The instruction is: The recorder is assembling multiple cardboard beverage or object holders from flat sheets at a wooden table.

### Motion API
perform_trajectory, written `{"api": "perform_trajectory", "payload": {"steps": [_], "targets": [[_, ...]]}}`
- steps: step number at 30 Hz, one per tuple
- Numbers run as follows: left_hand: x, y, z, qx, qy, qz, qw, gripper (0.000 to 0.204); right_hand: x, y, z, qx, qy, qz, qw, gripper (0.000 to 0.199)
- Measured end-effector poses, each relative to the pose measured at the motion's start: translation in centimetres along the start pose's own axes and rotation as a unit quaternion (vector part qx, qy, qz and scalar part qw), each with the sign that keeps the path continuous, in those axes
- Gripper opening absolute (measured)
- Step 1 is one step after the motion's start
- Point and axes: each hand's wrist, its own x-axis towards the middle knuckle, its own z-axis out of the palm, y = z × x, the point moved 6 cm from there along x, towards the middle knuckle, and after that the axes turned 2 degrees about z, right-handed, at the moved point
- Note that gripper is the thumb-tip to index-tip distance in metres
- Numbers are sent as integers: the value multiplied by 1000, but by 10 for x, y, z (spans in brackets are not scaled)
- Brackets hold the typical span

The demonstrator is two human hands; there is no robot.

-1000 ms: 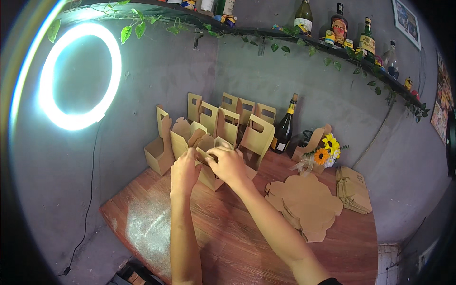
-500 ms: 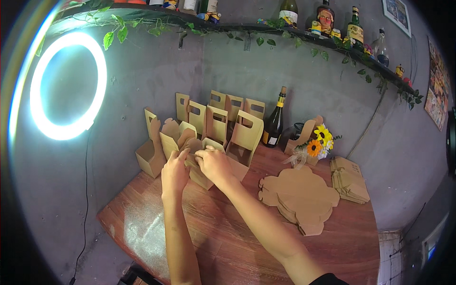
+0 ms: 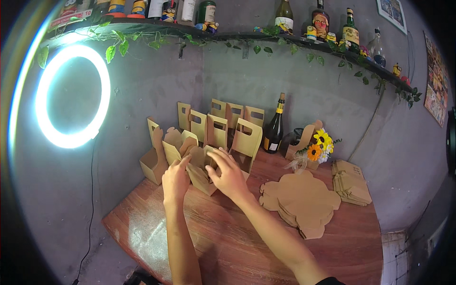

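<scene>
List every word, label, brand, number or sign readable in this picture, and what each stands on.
Wording is located here, not copied.
Red-and-white sign on the shelf, upper left: some readable characters.
Shelf bottles: printed labels, mostly too small to read.
Corked dark bottle on the table: label too small.
Folded cardboard stack: dark marks, too blurred.
Cardboard box between left hand and right hand: no lettering visible.

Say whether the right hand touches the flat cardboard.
No: the right hand is at an open box, left of the flat cardboard.

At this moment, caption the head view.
Left hand and right hand at an open cardboard box on a brown table, flat cardboard blanks to the right.
</scene>
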Motion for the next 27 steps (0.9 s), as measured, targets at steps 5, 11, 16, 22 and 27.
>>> {"api": "perform_trajectory", "payload": {"steps": [5,11,16,22,27], "targets": [[8,25,-38,-7,92,30,995,37,-24,35,-58,6,-82,164,983,27],[14,83,-57,-153,115,92,977,29,-72,120,-160,-186,-185,318,911,53],[5,143,-28,-197,43,152,968,26,-136,164,-180,-235,-392,340,822,90],[-15,190,15,-203,-117,200,951,26,-166,166,-175,-227,-400,364,810,76],[-17,191,19,-184,-138,213,950,26,-142,143,-184,-198,-471,388,768,65]]}}
